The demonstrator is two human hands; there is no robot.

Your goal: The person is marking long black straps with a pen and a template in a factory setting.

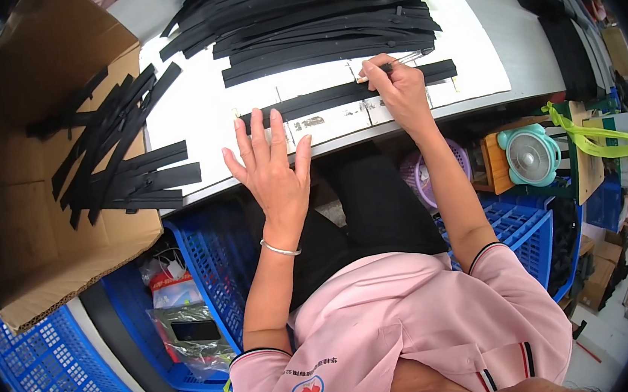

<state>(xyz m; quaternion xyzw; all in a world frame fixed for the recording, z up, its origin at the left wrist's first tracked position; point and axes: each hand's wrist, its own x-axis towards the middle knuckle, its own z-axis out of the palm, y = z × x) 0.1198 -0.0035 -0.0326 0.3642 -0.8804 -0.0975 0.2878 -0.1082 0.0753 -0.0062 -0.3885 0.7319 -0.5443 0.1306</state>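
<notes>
A single black zipper strip (320,102) lies straight across a white board (479,67) marked with dark lines, near the table's front edge. My left hand (274,177) is open, fingers spread, with the fingertips resting on the strip's left end. In a pinch, my right hand (398,89) holds a slim pen (414,55), its pale tip pointing left at the strip's upper edge and its clear barrel toward the right. Beyond them, a large pile of black zippers (321,33) lies in rows. A bracelet circles my left wrist.
At the left, an open cardboard box (18,187) stands with several loose black zippers (109,151) across its edge. Blue plastic crates (213,281) are below the table. To the right are a purple basket (464,159) and a mint-green fan (531,156).
</notes>
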